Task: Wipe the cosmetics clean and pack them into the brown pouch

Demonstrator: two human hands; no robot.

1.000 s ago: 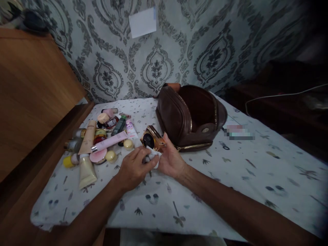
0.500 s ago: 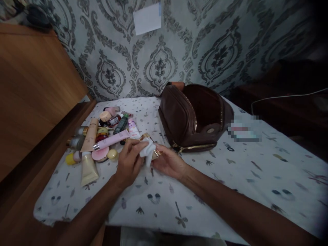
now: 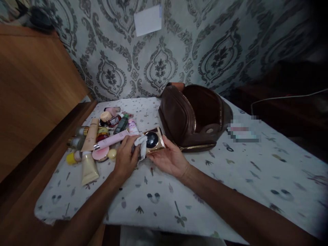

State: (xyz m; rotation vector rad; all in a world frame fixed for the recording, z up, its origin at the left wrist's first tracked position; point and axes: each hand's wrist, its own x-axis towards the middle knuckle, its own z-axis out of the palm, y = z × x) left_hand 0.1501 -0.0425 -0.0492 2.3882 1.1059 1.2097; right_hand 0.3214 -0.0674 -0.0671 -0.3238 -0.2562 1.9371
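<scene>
In my right hand [image 3: 171, 159] is a gold square compact [image 3: 158, 145] with a round black centre facing up, gripped by its right side. My left hand [image 3: 126, 155] pinches a crumpled white wipe [image 3: 141, 143], which touches the compact's left edge. Just left of that hand lies a pile of cosmetics: a pink tube [image 3: 111, 140], a beige tube [image 3: 91, 135], a cream tube [image 3: 89, 169] and a round pink compact [image 3: 100, 154]. Behind the hands, to the right, a brown leather bag [image 3: 176, 116] stands unzipped, its inside dark.
A patterned white cloth [image 3: 159, 208] covers the table. Left of it rises a wooden cabinet [image 3: 33, 85]. Wallpaper with a white card [image 3: 148, 20] backs the table. A blurred-out item [image 3: 244, 130] lies right of the bag, and a white cable [image 3: 289, 96] runs at far right.
The gold compact has turned so that its black round face shows. My left hand with the wipe has shifted slightly left, uncovering most of the compact.
</scene>
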